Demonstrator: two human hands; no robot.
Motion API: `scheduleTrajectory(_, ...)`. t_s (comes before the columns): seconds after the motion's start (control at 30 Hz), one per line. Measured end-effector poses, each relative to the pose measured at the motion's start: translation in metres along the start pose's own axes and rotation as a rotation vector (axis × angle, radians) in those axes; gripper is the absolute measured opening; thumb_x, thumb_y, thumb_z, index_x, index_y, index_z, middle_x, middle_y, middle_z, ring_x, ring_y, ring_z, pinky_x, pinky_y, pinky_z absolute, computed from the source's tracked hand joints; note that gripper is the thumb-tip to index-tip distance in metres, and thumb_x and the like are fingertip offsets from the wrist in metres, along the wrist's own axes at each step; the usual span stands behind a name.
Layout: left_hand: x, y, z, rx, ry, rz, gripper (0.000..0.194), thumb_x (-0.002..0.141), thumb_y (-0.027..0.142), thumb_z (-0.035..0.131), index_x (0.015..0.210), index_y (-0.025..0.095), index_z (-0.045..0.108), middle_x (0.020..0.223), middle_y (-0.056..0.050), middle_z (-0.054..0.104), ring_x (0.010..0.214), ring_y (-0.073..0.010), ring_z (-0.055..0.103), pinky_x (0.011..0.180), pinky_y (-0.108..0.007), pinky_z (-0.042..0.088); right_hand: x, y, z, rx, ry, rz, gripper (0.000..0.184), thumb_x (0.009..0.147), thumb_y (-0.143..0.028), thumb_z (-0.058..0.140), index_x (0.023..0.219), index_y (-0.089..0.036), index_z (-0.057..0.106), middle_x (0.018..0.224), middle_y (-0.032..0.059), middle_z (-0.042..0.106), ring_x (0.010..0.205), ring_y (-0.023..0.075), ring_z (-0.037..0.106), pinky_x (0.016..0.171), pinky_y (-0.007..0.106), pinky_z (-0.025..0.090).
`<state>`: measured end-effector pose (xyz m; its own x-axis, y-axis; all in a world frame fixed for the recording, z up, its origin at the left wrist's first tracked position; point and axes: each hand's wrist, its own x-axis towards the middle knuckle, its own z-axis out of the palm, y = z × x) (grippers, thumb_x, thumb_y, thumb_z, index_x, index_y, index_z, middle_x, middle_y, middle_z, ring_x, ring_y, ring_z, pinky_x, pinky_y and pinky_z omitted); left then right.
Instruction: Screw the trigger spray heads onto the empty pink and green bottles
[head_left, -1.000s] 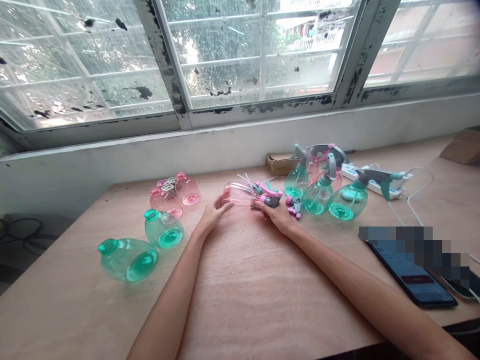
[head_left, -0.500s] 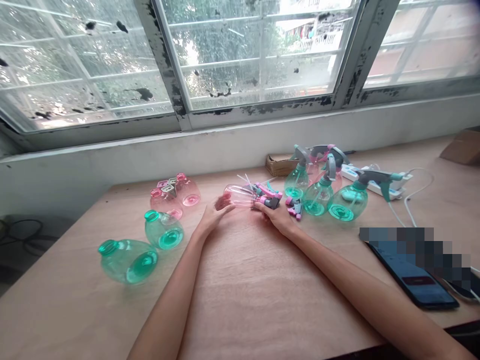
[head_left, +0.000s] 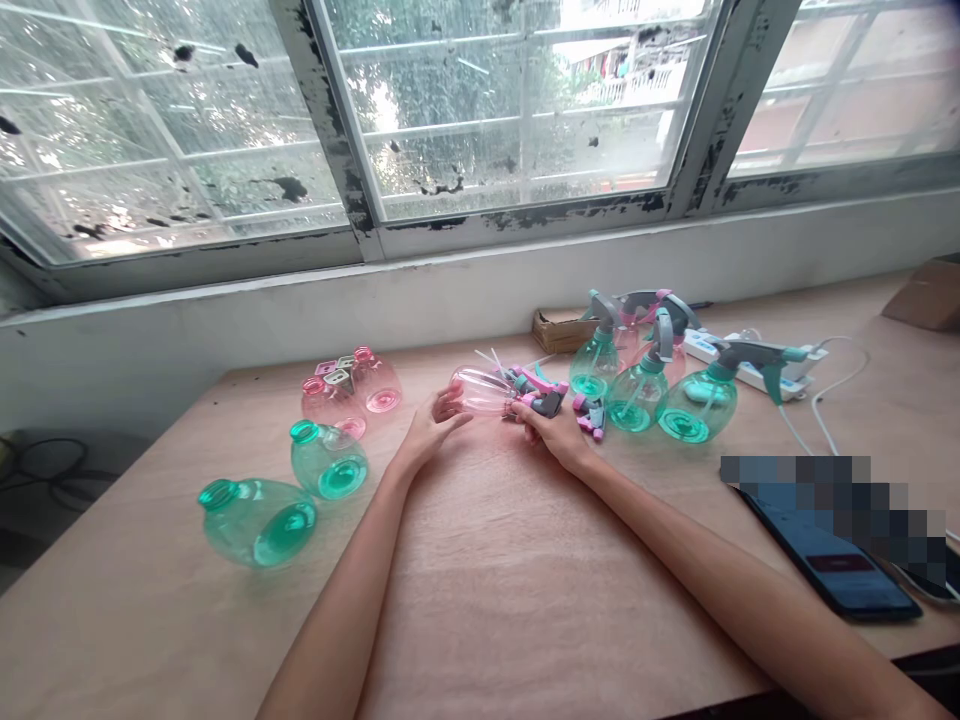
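Observation:
A clear pink spray bottle (head_left: 482, 390) lies on its side between my hands, its neck pointing right. My left hand (head_left: 435, 425) is cupped about its rounded base, thumb along the near side. At the neck, my right hand (head_left: 553, 432) grips the grey-and-pink spray head (head_left: 547, 403) between thumb and fingers; some fingertips are hidden. Behind that bottle is a pile of loose spray heads (head_left: 529, 378) with thin white tubes. One more pink-and-grey spray head (head_left: 590, 416) lies right of my right hand.
On the left are two green bottles (head_left: 259, 525) and two pink bottles (head_left: 377, 380) without heads, plus small tags (head_left: 337, 370). Several bottles with spray heads (head_left: 636, 392) stand at right. Beyond are a cardboard box (head_left: 564, 330), a white power strip (head_left: 750, 365) and a phone (head_left: 825, 550).
My left fingers have shifted slightly at the bottle's base and look a little looser. The right hand stays at the neck, and the other objects keep their places.

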<state>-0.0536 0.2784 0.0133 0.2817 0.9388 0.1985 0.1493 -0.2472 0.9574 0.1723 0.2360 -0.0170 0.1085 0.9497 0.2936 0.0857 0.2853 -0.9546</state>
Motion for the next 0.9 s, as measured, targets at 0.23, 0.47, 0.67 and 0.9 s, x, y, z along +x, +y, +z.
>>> scheduleTrajectory(0.23,0.0014,-0.0020,-0.0009,0.020,0.053,-0.002,0.047,0.082,0.048,0.069,0.114,0.015,0.060,0.132,-0.015,0.063,0.126,-0.0293,0.057,0.109,-0.045,0.041,-0.0028,-0.0039,0.0015,-0.097,0.010,-0.067,0.034,0.075,-0.050,0.077,0.090,-0.023,0.065,0.057,-0.0057,0.061,0.046,0.0161,0.052,0.046,0.029,0.041)
scheduleTrajectory(0.47,0.0040,-0.0078,-0.0024,0.036,0.004,0.026,0.062,0.070,0.040,0.082,0.123,0.018,0.058,0.135,-0.014,0.061,0.121,-0.0275,0.059,0.105,-0.044,0.047,-0.0001,-0.0015,-0.0007,0.016,-0.008,0.020,0.041,0.083,-0.056,0.067,0.062,-0.022,0.059,0.047,-0.0020,0.056,0.043,0.0160,0.050,0.046,0.030,0.040)
scheduleTrajectory(0.67,0.0035,-0.0039,-0.0024,0.064,0.048,0.000,0.048,0.080,0.047,0.072,0.114,0.014,0.061,0.127,-0.015,0.064,0.122,-0.0292,0.059,0.109,-0.045,0.043,-0.0036,-0.0050,0.0016,-0.137,-0.008,-0.112,0.033,0.077,-0.048,0.075,0.094,-0.022,0.065,0.075,0.0003,0.070,0.059,0.0183,0.060,0.055,0.029,0.046)
scheduleTrajectory(0.9,0.0023,-0.0053,-0.0011,0.059,0.032,-0.013,0.060,0.068,0.041,0.083,0.118,0.016,0.058,0.132,-0.014,0.061,0.116,-0.0287,0.063,0.101,-0.044,0.050,-0.0023,-0.0042,0.0013,-0.132,0.031,-0.076,0.030,0.078,-0.050,0.074,0.084,-0.022,0.067,0.066,-0.0005,0.066,0.058,0.0193,0.060,0.056,0.030,0.045)
